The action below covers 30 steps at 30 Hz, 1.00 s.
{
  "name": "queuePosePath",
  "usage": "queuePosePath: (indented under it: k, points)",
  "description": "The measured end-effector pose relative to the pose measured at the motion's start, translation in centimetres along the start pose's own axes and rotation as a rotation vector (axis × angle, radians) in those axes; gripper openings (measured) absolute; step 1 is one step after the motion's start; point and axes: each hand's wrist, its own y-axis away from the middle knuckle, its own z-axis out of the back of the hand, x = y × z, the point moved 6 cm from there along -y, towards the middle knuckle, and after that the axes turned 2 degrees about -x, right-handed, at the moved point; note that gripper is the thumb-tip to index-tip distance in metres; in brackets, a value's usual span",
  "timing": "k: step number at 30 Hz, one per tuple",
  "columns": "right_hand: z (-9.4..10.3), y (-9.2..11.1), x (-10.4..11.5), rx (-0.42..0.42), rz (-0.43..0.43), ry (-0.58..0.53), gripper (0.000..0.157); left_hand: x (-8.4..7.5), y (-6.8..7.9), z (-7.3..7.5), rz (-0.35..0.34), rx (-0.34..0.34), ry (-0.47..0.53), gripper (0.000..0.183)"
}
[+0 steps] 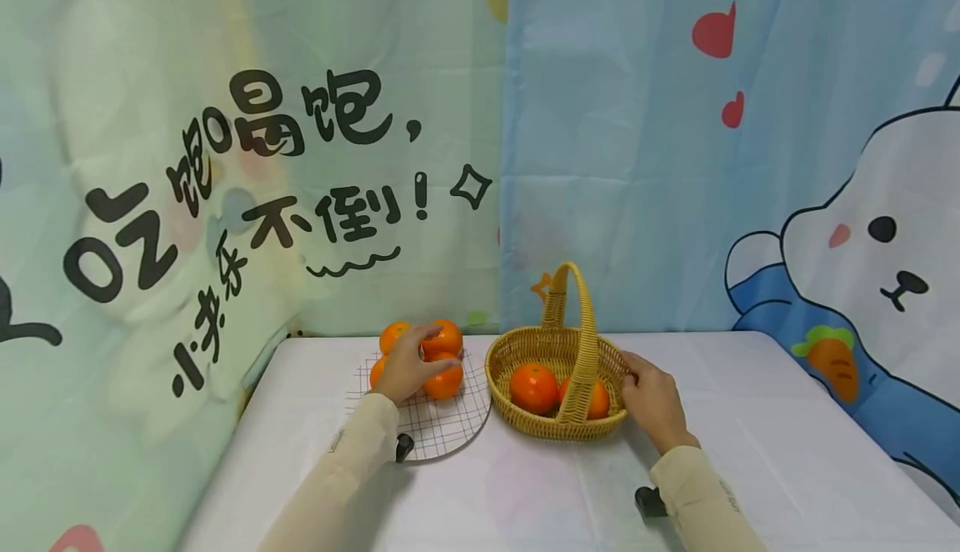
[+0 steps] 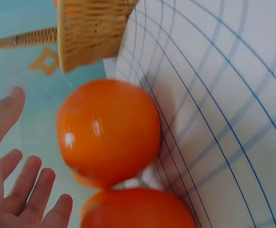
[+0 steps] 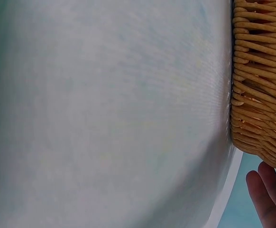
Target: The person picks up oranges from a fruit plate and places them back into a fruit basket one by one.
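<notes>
While the left hand (image 1: 405,368) hung spread above the oranges (image 1: 442,382) on the gridded plate (image 1: 448,437), nearest one at its three o'clock, the right hand (image 1: 657,400) touched the basket (image 1: 534,427) at its nine o'clock; pinching or merely resting, could not tell. Step judged: picking for the basket; next move seemed to call for a closing grasp on one orange.

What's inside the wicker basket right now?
Inside the wicker basket I can see one orange fruit in plain view and a second fruit partly covered by the handle. Beneath them, the basket's floor is hidden; I can't tell what lies there.
</notes>
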Motion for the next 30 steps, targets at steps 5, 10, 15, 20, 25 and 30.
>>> queuePosePath:
  k: [5, 10, 15, 20, 25, 30]
  points:
    - [0.0, 0.1, 0.1, -0.003, -0.010, -0.003, 0.046, 1.5, 0.2, 1.5, -0.008, -0.028, -0.018, 0.064]
    - [0.0, 0.1, 0.1, -0.009, -0.004, -0.002, 0.045, 2.8, 0.6, 2.6, -0.002, -0.071, -0.051, 0.063]
    - [0.0, 0.0, 0.1, -0.007, -0.005, -0.002, 0.046, 3.7, 1.2, 3.5, -0.012, -0.110, -0.049, 0.060]
    - [0.0, 0.0, 0.2, -0.012, 0.002, 0.000, 0.045, 4.4, 1.7, 4.0, -0.020, -0.142, -0.038, 0.058]
    - [0.0, 0.0, 0.1, -0.010, 0.000, 0.003, 0.046, 5.2, 2.2, 4.1, 0.038, -0.138, -0.019, 0.059]
    - [-0.1, 0.0, 0.1, 0.004, -0.011, 0.001, 0.046, 5.9, 2.9, 4.1, 0.075, -0.137, -0.049, 0.060]
